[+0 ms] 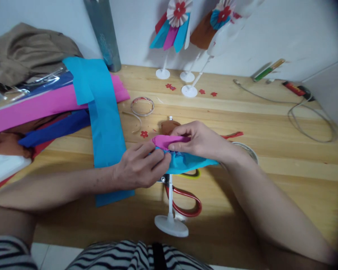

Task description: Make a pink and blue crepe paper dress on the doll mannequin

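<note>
My left hand (143, 163) is closed, its fingers pinching the left end of a pink fabric strip (166, 141) and gathered blue fabric (186, 161) under it. From the right, my right hand (201, 140) pinches the pink strip between thumb and fingers. The fabrics wrap around a small figure on a white stand (171, 224), tilted with its base towards me. A brown piece (169, 126) with a white tip shows beyond my fingers. Beneath the stand lie red-handled scissors (195, 204), their blades hidden. A yellow loop (195, 173) shows partly below the blue fabric.
Blue strips (105, 123), a pink length (39, 107) and brown cloth (36, 48) are heaped on the left. Dressed stands (162, 74) stand by the wall near a grey bottle (105, 37). Red flowers (144, 134), a wire ring (142, 106) and a cable (270, 99) lie around.
</note>
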Action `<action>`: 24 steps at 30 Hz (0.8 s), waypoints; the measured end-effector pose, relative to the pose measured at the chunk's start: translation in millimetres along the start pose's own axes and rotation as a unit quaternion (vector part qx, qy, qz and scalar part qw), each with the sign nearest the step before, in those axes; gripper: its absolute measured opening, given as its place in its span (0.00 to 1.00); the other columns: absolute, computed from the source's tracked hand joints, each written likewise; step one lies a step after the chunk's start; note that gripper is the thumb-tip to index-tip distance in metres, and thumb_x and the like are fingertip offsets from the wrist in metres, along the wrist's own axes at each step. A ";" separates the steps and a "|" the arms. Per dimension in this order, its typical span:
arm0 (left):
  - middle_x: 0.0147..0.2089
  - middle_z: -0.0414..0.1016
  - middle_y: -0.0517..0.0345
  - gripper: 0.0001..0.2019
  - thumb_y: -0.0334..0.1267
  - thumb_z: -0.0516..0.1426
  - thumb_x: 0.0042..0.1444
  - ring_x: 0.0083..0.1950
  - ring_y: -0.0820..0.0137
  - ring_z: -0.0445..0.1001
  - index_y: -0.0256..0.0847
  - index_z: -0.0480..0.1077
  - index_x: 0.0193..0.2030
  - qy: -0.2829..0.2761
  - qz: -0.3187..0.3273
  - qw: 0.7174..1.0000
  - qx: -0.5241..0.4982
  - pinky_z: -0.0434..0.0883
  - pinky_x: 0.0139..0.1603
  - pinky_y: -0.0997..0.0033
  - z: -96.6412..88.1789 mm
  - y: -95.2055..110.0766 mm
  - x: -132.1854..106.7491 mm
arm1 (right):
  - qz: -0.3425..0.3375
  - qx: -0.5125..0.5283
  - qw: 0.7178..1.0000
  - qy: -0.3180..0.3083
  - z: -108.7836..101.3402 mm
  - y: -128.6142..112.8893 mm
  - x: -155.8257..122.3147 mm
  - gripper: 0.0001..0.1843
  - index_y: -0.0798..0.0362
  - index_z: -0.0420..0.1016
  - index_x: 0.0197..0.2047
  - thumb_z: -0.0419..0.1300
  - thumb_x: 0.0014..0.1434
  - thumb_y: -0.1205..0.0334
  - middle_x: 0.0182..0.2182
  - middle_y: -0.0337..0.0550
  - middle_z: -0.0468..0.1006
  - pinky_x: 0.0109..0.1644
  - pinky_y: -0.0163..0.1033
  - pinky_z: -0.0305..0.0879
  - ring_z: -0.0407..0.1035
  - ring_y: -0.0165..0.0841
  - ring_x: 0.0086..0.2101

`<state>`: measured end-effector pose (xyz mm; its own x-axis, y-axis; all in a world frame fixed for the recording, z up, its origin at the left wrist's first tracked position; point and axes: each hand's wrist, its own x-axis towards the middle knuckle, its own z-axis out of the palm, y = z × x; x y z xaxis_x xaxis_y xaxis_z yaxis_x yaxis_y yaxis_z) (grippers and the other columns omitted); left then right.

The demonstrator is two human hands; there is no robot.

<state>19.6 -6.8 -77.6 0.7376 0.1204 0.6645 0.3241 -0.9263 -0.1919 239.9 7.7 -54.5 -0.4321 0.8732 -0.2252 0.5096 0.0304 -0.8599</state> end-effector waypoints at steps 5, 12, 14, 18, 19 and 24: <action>0.31 0.77 0.57 0.04 0.26 0.56 0.62 0.35 0.68 0.76 0.34 0.70 0.42 0.009 0.012 1.000 -0.025 0.75 0.34 0.67 3.0 -2.4 -2.8 | 0.013 0.068 0.998 0.002 0.8 5.0 2.3 0.20 0.53 0.67 0.21 0.66 0.54 0.50 0.20 0.34 0.60 0.26 0.36 0.50 0.53 0.27 0.24; 0.30 0.76 0.58 0.06 0.26 0.53 0.64 0.32 0.71 0.74 0.36 0.70 0.38 0.018 0.016 0.999 -0.033 0.75 0.35 0.69 6.1 -2.5 -5.1 | 0.042 0.123 0.991 0.025 0.0 9.0 2.1 0.18 0.52 0.69 0.21 0.68 0.51 0.52 0.18 0.35 0.66 0.25 0.35 0.51 0.57 0.26 0.22; 0.30 0.75 0.57 0.06 0.26 0.53 0.65 0.32 0.70 0.74 0.34 0.70 0.39 0.017 0.018 0.999 -0.042 0.76 0.36 0.67 6.7 -1.4 -5.5 | 0.047 0.133 0.990 0.024 -0.1 10.6 3.0 0.17 0.52 0.70 0.21 0.69 0.50 0.53 0.19 0.36 0.67 0.25 0.36 0.53 0.59 0.27 0.22; 0.30 0.74 0.55 0.04 0.26 0.54 0.64 0.34 0.68 0.75 0.32 0.70 0.39 0.018 0.025 0.998 -0.062 0.76 0.38 0.65 7.6 0.4 -7.2 | 0.036 0.132 0.991 0.007 -1.6 14.0 5.3 0.17 0.52 0.71 0.21 0.70 0.49 0.52 0.18 0.37 0.69 0.24 0.35 0.55 0.62 0.28 0.22; 0.30 0.74 0.55 0.04 0.26 0.54 0.63 0.33 0.68 0.74 0.32 0.71 0.38 0.019 0.025 0.997 -0.065 0.77 0.39 0.65 7.5 0.6 -7.7 | 0.032 0.132 0.991 0.005 -2.0 14.7 5.7 0.17 0.52 0.71 0.20 0.70 0.48 0.52 0.18 0.36 0.69 0.24 0.35 0.56 0.62 0.27 0.21; 0.30 0.74 0.57 0.07 0.26 0.53 0.64 0.32 0.70 0.74 0.34 0.71 0.37 0.016 0.029 0.997 -0.063 0.77 0.40 0.65 6.7 0.7 -8.8 | 0.030 0.146 0.989 0.004 -3.1 16.3 6.0 0.16 0.51 0.71 0.21 0.71 0.49 0.53 0.19 0.36 0.70 0.24 0.35 0.57 0.61 0.26 0.21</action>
<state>17.3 -6.2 -88.4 0.7329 0.0560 0.6780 0.2035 -0.9690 -0.1399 247.9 14.9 -68.5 -0.4007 0.8736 -0.2761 0.2970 -0.1612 -0.9412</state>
